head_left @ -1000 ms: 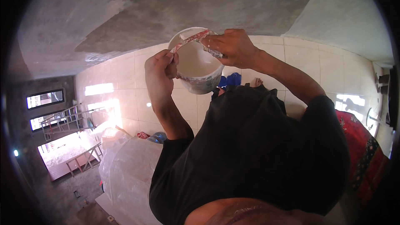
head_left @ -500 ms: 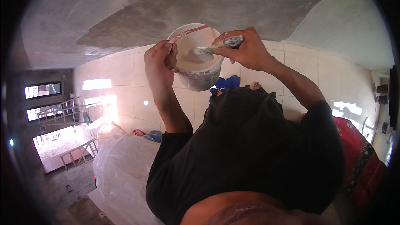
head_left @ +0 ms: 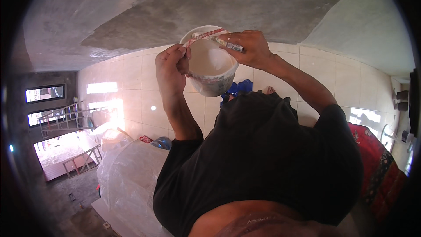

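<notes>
A white bucket (head_left: 212,86), smeared on the outside, hangs in front of me above the floor with pale paint (head_left: 212,61) inside. My left hand (head_left: 173,63) is closed at its left rim, where a red-and-white strip (head_left: 206,36) crosses the opening. Closed around a paint-spattered paintbrush (head_left: 234,46), my right hand (head_left: 251,49) is over the right rim. The brush's head end points left, close to the strip and the far inner wall; its bristles are hard to make out.
Ahead rises a grey wall (head_left: 210,4) with lighter coated patches. Pale floor tiles (head_left: 280,79) lie below, with a blue object (head_left: 241,87) by my feet. Plastic sheeting (head_left: 131,171) covers something at left, near metal frames (head_left: 83,162). Red patterned cloth (head_left: 372,162) is at right.
My right hand has shifted the paintbrush up from the paint toward the strip and far rim, and its handle now tilts down to the right. The bucket has moved slightly right.
</notes>
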Tool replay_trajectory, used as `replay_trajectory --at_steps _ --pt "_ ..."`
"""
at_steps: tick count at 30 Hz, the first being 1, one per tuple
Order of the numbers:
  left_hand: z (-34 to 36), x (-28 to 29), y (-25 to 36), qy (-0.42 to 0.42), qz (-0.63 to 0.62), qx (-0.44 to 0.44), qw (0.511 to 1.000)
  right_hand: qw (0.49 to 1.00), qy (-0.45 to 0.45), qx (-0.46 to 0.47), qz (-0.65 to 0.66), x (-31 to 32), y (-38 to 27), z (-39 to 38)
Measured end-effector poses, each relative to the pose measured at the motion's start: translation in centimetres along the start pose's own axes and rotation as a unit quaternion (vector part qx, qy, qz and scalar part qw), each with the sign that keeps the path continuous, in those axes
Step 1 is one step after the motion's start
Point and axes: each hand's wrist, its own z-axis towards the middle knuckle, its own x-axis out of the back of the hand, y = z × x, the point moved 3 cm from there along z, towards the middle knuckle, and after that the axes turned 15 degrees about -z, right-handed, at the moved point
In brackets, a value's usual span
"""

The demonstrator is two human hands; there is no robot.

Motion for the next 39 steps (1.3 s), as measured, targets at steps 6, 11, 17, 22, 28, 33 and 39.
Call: replay_trajectory --at_steps 6,11,17,22,28,33,39 --pt "0.2 0.3 -0.2 0.020 0.013 -0.011 1.000 0.995 -0.033 0.073 -0.060 2.8 -2.3 -0.9" --pt "0.4 0.3 -0.5 0.007 0.002 -0.012 1.000 0.932 -0.135 -0.236 0.240 3.3 -1.6 -0.2" --pt "0.2 0.0 -0.4 0.021 0.022 -0.023 0.999 0.867 -0.135 -0.308 0.367 1.2 -0.7 -0.2" --pt "0.5 0.0 -0.4 0.025 0.054 -0.027 0.998 0.997 0.054 -0.054 -0.002 -0.1 0.1 -1.0" --pt "0.5 1.5 -1.8 0.045 -0.014 -0.054 0.997 0.972 0.006 -0.166 0.165 6.4 -0.2 -2.8" --pt "1.5 1.2 -2.8 0.110 -0.002 -0.060 0.992 0.884 0.198 -0.343 0.247 14.8 5.2 -5.6" --pt "1.8 2.8 -4.5 0.161 0.004 -0.090 0.983 0.814 0.455 -0.359 -0.014 23.0 17.8 -8.6"
